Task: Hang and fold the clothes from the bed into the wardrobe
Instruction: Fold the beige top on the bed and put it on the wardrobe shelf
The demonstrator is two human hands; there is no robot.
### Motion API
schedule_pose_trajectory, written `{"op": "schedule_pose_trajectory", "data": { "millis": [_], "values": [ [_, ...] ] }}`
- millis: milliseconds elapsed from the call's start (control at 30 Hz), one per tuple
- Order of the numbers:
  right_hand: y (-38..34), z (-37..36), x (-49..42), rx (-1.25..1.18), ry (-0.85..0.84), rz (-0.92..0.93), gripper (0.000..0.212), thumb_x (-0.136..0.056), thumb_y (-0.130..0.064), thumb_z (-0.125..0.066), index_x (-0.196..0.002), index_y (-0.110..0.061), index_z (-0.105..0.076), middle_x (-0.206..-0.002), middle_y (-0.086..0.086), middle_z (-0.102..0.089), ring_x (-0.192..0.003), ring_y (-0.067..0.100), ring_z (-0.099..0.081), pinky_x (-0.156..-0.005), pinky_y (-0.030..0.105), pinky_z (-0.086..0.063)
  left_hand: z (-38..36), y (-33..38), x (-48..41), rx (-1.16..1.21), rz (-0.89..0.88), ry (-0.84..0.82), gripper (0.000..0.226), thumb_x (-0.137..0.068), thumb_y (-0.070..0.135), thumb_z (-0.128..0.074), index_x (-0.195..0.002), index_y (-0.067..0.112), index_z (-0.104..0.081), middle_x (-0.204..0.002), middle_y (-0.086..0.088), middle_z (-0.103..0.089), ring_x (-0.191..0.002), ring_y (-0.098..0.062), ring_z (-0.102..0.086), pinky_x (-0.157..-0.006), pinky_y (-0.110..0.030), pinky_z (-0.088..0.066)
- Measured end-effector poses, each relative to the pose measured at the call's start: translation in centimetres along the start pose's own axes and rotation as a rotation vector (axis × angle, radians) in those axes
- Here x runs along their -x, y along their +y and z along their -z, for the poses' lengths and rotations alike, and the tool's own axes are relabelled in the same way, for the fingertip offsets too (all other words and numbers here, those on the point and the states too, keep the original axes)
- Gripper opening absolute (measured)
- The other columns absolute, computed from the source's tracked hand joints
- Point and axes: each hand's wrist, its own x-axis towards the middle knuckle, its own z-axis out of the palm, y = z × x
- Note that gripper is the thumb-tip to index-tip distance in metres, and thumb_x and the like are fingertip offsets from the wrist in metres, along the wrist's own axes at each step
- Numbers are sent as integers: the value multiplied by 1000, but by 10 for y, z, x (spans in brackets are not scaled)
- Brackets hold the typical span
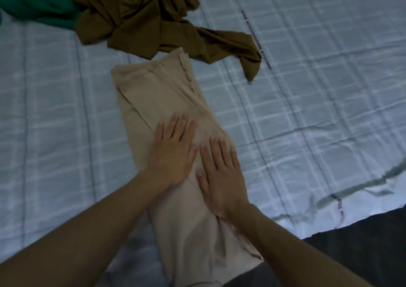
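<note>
Both forearms reach in from the near edge, bare. Left hand [173, 152] and right hand [222, 176] lie palm-down side by side on the beige garment [153, 89], thumbs nearly touching. Fingers [222, 152] on both hands are straight, slightly spread, pressing flat, gripping nothing. The garment is folded into a long narrow strip lying on the bed [307, 89], running from the near edge diagonally away to the left. A row of small buttons shows along its far right edge, and the near end is a bit rumpled under the right wrist. The bed cover is pale blue with a white grid pattern, lightly creased on the right. There's a dark patch [362, 253] at the near right, past the cover's edge; can't tell what it is. Further back, just beyond the strip's far end, is a crumpled olive-brown garment [142, 16], one tail trailing off to the right. Far left corner has a green garment [37, 1], touching the brown one, partly out of view.
</note>
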Motion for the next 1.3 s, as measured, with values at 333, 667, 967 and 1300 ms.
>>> {"op": "schedule_pose_trajectory", "data": {
  "millis": [333,667,967,1300],
  "values": [
    [19,1,85,24,9,260,54,-104,-34,-36,-152,-10,-31,-162,9,-22,-152,25,-10,-121,49,-17,-18,40,111,93,-103,-36,59,-100,38,-31,-155,17,-29,-165,-6,-19,-152,-26,-15,-121,-50,-20],
    [11,8,123,5,-21,284,53,-103,-31,-39,-151,-8,-33,-162,12,-18,-151,29,-10,-121,50,-18,-24,65,194,95,-159,-16,57,-102,38,-26,-152,15,-37,-162,-7,-27,-151,-26,-21,-123,-48,-17],
    [30,7,173,69,-147,421,91,-87,-57,-60,-157,-19,-16,-164,14,1,-152,33,3,-120,55,-18,-35,49,253,-3,-346,-225,113,-78,69,-59,-159,17,-1,-166,-6,11,-153,-27,13,-124,-51,-2],
    [23,-3,173,61,56,354,73,-80,-11,-64,-149,-18,-40,-158,16,-29,-146,37,-25,-116,53,-30,-44,53,245,-119,-355,60,89,-66,16,-81,-148,16,-46,-154,-9,-42,-141,-31,-43,-115,-49,-34]
  ]
}}
